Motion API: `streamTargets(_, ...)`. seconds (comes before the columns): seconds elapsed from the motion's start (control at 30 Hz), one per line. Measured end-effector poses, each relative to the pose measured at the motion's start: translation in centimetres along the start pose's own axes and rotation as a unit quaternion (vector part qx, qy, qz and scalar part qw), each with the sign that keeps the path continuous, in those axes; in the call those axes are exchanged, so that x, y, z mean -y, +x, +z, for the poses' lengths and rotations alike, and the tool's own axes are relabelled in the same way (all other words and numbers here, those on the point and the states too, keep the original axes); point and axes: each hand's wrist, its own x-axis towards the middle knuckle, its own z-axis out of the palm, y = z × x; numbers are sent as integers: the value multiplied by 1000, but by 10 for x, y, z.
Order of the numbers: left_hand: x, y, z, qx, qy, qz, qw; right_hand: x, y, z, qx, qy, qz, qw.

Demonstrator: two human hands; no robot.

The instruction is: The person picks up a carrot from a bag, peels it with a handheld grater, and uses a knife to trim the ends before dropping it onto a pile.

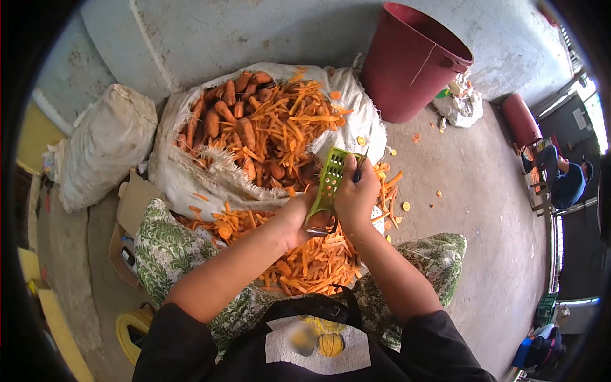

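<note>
A green grater (331, 173) with rows of holes is tilted in front of me, above the carrot pile. My left hand (296, 218) is closed around its lower end, fingers partly hidden behind it. My right hand (358, 196) grips a small dark-handled knife (359, 167), thumb against the grater's right side. At the grater's lower end, between my hands, is a brownish rounded piece (321, 221) I cannot identify. Orange carrot sticks (312, 264) lie heaped below my hands. Beyond them, an opened white sack (216, 178) bears whole carrots (223, 111) and many cut sticks (286, 127).
A tall maroon bin (407, 70) stands by the wall, beside a white plastic bag (461, 105). A full sack (108, 146) and cardboard box (127, 216) are at left. Carrot bits dot the floor (471, 197). Another person (569, 181) sits far right.
</note>
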Motion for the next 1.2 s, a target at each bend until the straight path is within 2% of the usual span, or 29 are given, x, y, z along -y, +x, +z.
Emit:
streamTargets(0.07,4,6,-14,66,108,-12,992,-2,3,-1,-8,-28,-7,1000)
streamTargets(0.13,2,6,-11,59,114,-12,992,-14,14,2,-17,41,131,990)
streamTargets(0.23,-1,0,-3,58,109,-10,992,-25,18,6,0,-6,157,988)
streamTargets(0.3,-1,1,-7,28,209,-66,975,-46,31,6,-12,-42,152,987)
streamTargets(0.33,1,-16,13,46,206,-62,975,-63,45,2,-54,-19,187,981)
streamTargets(0.4,8,-17,7,68,202,-62,975,-104,71,-3,-121,51,264,956)
streamTargets(0.43,8,-16,4,91,196,-57,975,-105,78,-4,-143,98,301,938)
streamTargets(0.5,1,-8,1,62,147,-49,986,-86,72,-6,-133,92,287,944)
streamTargets(0.57,-3,-2,-8,6,59,-7,998,-40,46,-3,-40,174,228,957)
streamTargets(0.63,-3,7,-19,26,52,-12,998,-7,25,-4,26,149,213,965)
streamTargets(0.7,-3,11,-21,74,1,-9,997,1,10,3,25,115,121,986)
streamTargets(0.77,-3,6,-16,70,-18,-11,997,1,3,3,22,38,27,999)
streamTargets(0.83,-3,-1,-8,19,-5,-10,1000,1,2,3,21,19,21,999)
streamTargets(0.93,2,2,-9,14,21,-23,999,2,3,4,21,-26,29,999)
streamTargets(0.97,2,3,-10,14,21,-24,999,0,5,2,23,-53,42,997)
streamTargets(1.03,1,2,-14,116,97,-27,988,-9,10,4,16,-48,60,997)
streamTargets(1.17,2,1,-15,94,131,-27,987,-21,22,6,13,-46,118,992)
streamTargets(1.2,2,-5,-9,72,189,-36,979,-36,33,5,-7,-42,149,988)
